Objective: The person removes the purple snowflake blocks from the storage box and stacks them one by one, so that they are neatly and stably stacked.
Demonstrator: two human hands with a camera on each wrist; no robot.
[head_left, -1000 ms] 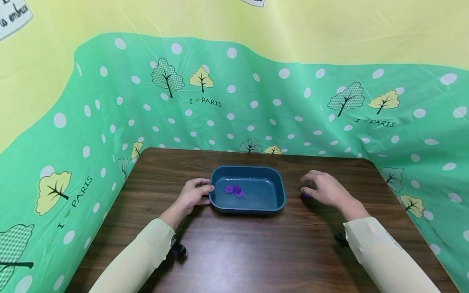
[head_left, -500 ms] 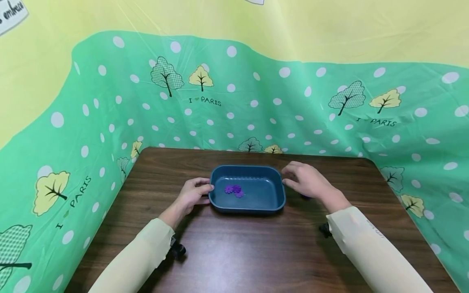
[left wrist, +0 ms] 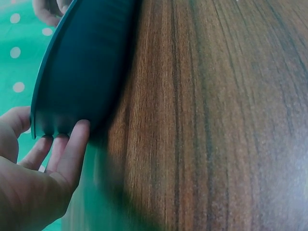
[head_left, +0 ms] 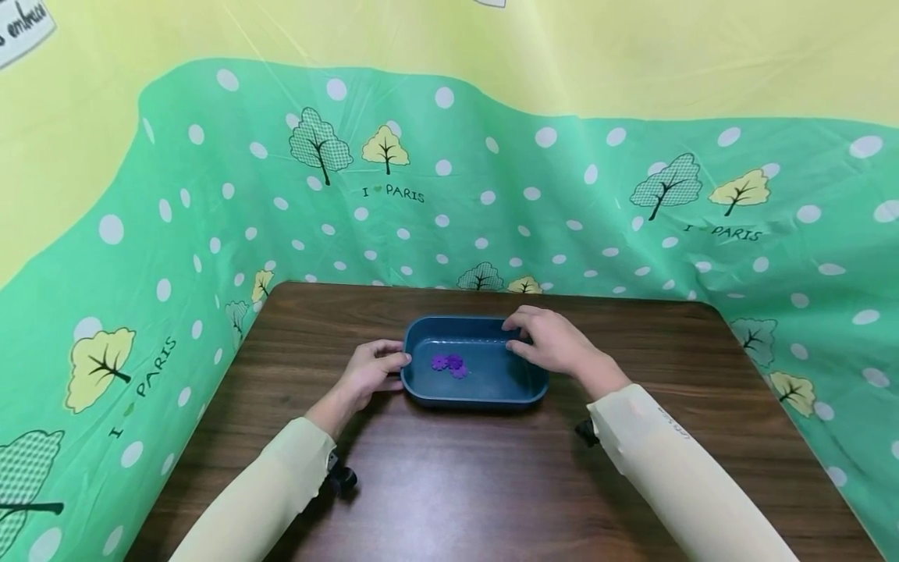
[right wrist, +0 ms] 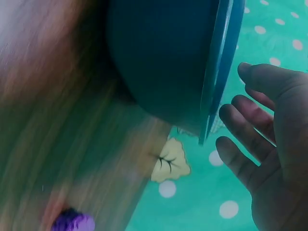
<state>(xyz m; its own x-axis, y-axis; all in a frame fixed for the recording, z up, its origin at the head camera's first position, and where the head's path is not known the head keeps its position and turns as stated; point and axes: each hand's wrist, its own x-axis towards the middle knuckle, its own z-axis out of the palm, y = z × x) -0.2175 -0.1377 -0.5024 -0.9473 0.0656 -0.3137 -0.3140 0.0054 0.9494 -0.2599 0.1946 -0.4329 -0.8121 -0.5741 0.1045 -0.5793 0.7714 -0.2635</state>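
A dark blue rectangular plastic basin (head_left: 474,394) stands on the table with several small purple flower-shaped pieces (head_left: 449,364) lying together in its left half. My left hand (head_left: 372,367) grips the basin's left end, thumb over the rim and fingers against the outer wall; the left wrist view shows those fingers (left wrist: 79,139) underneath. Above the basin's right end hovers my right hand (head_left: 551,341). Its fingers (right wrist: 236,118) are bent and spread apart, and nothing shows between them. A blurred purple piece (right wrist: 74,221) rests on the table; in the head view the right arm hides that spot.
The dark wood-grain table (head_left: 449,484) runs back to a green and yellow curtain (head_left: 421,234) printed with dots and trees. A small black camera (head_left: 342,478) is worn under the left wrist, another (head_left: 587,432) under the right.
My right hand has moved left from beside the purple piece on the table, past the basin's right rim, to above the basin. My left hand and the basin stay put.
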